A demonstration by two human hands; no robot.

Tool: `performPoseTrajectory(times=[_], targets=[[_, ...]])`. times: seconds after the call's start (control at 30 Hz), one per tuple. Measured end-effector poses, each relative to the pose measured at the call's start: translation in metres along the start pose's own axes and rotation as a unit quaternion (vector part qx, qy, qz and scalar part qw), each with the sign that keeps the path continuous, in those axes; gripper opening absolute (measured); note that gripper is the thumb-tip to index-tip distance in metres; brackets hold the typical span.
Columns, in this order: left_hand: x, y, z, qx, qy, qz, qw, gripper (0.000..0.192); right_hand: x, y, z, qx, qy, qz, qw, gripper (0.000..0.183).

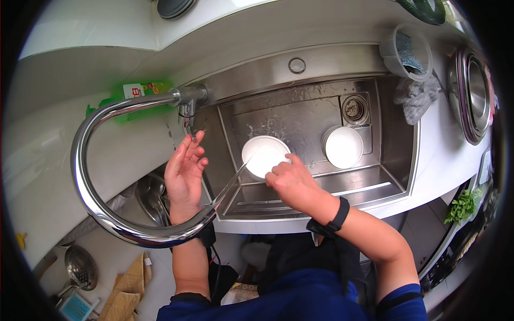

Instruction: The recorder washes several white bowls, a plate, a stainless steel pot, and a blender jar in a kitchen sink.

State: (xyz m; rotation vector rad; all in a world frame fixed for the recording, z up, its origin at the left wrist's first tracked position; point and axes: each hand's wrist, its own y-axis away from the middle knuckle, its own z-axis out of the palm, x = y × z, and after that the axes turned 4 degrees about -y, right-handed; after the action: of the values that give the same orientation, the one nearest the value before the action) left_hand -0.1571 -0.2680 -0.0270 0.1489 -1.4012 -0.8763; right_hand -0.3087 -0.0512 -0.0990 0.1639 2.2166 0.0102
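Note:
Water runs from the spout of the curved chrome faucet [82, 168] into a white bowl [263, 154] at the left side of the stainless steel sink [277, 116]. My right hand [291, 178] grips the bowl's near right rim. Raised palm-up beside the faucet base, my left hand [186, 172] has its fingertips at the small faucet lever [190, 131]; whether they press on it is hard to tell. It grasps nothing. Further right in the sink stands what looks like a small stack of white bowls [343, 147], close to the drain strainer [355, 110].
A clear plastic tub [405, 52] holding a blue-grey scrubbing cloth stands at the sink's back right corner, above a crumpled plastic bag [417, 98]. Nested metal basins [470, 96] lean at the far right. Behind the faucet lies a green package [148, 90]. A skimmer ladle [81, 267] hangs lower left.

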Motion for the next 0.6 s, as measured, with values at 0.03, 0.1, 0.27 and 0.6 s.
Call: performPoseTrajectory(times=[0.03, 0.1, 0.27, 0.6], targets=[[0.002, -0.001, 0.004, -0.002, 0.001, 0.002, 1.0, 0.041, 0.001, 0.007, -0.005, 0.002, 0.003, 0.0, 1.0, 0.013], [0.003, -0.001, 0.011, -0.032, 0.094, -0.002, 0.995, 0.042, 0.003, 0.02, -0.015, -0.037, -0.126, 0.059, 0.99, 0.018], [-0.025, 0.006, 0.031, -0.006, 0.103, 0.034, 0.994, 0.041, 0.04, 0.048, -0.014, -0.021, -0.595, 0.299, 0.746, 0.029], [-0.124, 0.012, 0.05, -0.01, -0.256, -0.1, 0.961, 0.03, 0.03, 0.096, -0.09, 0.015, 0.046, 0.085, 0.995, 0.012]])
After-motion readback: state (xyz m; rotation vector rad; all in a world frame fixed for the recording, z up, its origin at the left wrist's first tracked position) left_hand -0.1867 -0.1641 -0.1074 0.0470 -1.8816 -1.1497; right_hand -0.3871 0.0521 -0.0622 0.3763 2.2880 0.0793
